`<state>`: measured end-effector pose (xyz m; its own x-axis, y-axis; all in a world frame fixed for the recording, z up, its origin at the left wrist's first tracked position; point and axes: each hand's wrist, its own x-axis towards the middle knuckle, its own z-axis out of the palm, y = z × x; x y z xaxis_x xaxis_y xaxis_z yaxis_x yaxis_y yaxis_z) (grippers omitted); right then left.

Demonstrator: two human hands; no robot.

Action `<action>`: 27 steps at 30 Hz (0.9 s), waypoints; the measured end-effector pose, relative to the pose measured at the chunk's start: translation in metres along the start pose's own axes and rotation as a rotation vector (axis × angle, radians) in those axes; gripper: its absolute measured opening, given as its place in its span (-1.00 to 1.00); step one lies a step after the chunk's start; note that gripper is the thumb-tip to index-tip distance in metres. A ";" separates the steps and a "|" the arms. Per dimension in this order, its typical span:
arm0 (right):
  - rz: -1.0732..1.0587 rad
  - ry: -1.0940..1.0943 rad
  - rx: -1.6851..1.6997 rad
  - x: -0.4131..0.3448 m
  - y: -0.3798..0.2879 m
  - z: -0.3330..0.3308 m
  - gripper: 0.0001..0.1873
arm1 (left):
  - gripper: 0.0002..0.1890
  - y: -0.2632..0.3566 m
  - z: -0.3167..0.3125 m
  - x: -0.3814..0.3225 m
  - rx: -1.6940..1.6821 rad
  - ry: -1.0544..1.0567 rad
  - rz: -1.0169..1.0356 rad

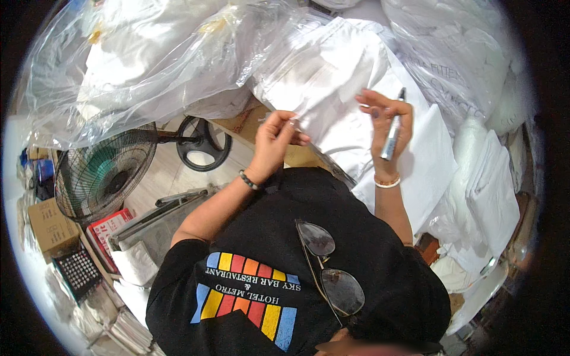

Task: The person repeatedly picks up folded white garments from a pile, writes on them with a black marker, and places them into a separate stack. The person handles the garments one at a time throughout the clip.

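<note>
My right hand holds a marker pen with a pale barrel, its dark end pointing away from me. The pen lies across the palm, and the thumb and fingers are partly curled. Beneath this hand spreads a pile of white folded cloth, creased on top. At the near left edge of the cloth is my left hand, thumb and index finger brought together. Whether something small is between those fingertips cannot be made out.
Clear plastic bags of white linen fill the far left. Another bag, bearing handwriting, lies at the far right. A black pedestal fan stands to my left, near a cardboard box. Folded white cloths are stacked at right.
</note>
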<state>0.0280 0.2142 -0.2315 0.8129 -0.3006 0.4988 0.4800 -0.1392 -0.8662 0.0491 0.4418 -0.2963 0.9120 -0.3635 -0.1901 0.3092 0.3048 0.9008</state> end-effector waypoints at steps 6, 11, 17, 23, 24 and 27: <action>-0.024 -0.294 -0.261 0.005 0.029 0.037 -0.77 | -0.74 -0.006 -0.046 0.009 0.130 0.010 -0.207; -0.311 -0.657 -0.574 0.022 0.057 0.055 -0.73 | -0.72 -0.005 -0.047 0.024 0.115 0.084 -0.020; -0.227 -0.418 -0.450 0.018 0.046 0.032 -0.80 | -0.72 0.017 -0.042 0.030 0.245 -0.020 -0.239; -0.155 0.074 -0.116 0.015 0.015 -0.037 -0.77 | -0.65 0.020 -0.019 0.029 0.161 -0.194 -0.171; -0.173 0.122 -0.093 0.013 0.011 -0.047 -0.73 | -0.65 0.017 -0.013 0.032 0.216 -0.224 -0.148; -0.228 0.272 -0.119 0.006 0.004 -0.073 -0.68 | -0.68 0.007 -0.004 0.038 0.300 -0.255 -0.131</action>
<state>0.0104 0.1429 -0.2339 0.5645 -0.4862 0.6670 0.5840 -0.3357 -0.7390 0.0870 0.4339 -0.2991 0.7627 -0.5998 -0.2419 0.2919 -0.0146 0.9563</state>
